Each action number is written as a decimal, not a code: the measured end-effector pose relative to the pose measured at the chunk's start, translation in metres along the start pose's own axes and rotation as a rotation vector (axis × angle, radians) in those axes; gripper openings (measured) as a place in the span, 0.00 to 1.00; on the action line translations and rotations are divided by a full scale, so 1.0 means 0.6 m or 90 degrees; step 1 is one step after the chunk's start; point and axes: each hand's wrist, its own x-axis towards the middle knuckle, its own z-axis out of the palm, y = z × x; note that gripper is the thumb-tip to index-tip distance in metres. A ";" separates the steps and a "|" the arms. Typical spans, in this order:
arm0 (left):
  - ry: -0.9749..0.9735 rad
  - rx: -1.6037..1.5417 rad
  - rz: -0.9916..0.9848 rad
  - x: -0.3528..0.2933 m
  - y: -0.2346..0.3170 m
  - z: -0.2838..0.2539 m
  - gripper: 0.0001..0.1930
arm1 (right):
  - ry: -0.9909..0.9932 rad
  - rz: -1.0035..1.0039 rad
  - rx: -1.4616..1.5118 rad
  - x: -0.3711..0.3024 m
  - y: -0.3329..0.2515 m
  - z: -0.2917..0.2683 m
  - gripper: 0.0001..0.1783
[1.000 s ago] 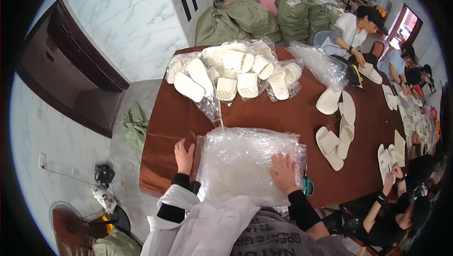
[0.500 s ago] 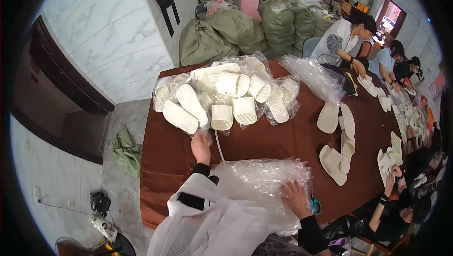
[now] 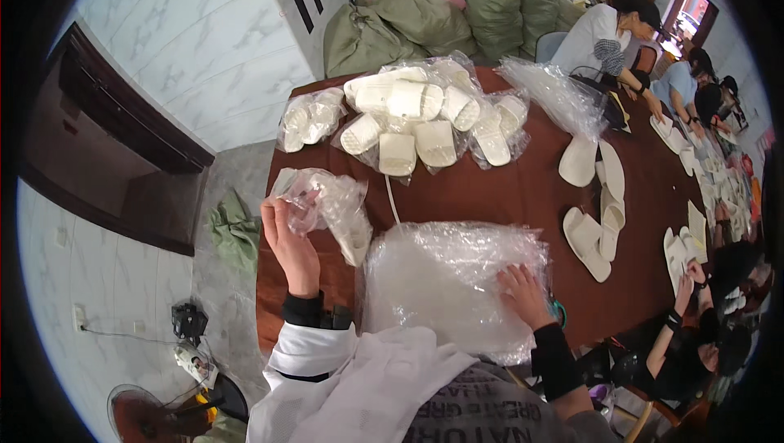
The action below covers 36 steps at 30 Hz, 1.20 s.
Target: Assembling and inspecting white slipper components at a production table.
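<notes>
1. The fingers (image 3: 274, 216) of my left hand (image 3: 294, 255) are pinched closed on the crumpled far end of a clear bag (image 3: 304, 200), with pale slippers (image 3: 351, 227) inside.
2. I see that bag over the left part of the brown desk (image 3: 465, 200), near the plastic stack (image 3: 433, 288); whether it touches the desk, I cannot tell.
3. My right hand (image 3: 528, 294) rests on the stack, fingers loosely spread, holding nothing that I can make out.
4. Green scissors (image 3: 559, 311) show just beside my right wrist.
5. Bagged slippers (image 3: 415, 100) lie heaped farther back; loose slippers (image 3: 586, 245) lie to the right.
</notes>
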 end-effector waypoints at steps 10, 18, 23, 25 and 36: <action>-0.154 0.205 0.053 -0.110 -0.014 0.011 0.07 | -0.079 -0.186 0.356 -0.029 -0.199 -0.233 0.28; -0.224 0.306 0.037 -0.134 -0.009 0.004 0.08 | -0.480 -0.655 0.500 -0.076 -0.460 -0.196 0.43; -0.230 0.426 0.138 -0.135 0.001 -0.034 0.08 | -0.520 -0.627 0.485 -0.103 -0.512 -0.209 0.33; -0.219 0.446 0.148 -0.127 -0.008 -0.049 0.08 | -0.422 -0.489 0.557 -0.114 -0.530 -0.203 0.31; -0.209 0.562 0.161 -0.114 0.000 -0.115 0.09 | -0.666 -0.366 0.782 -0.082 -0.591 -0.252 0.09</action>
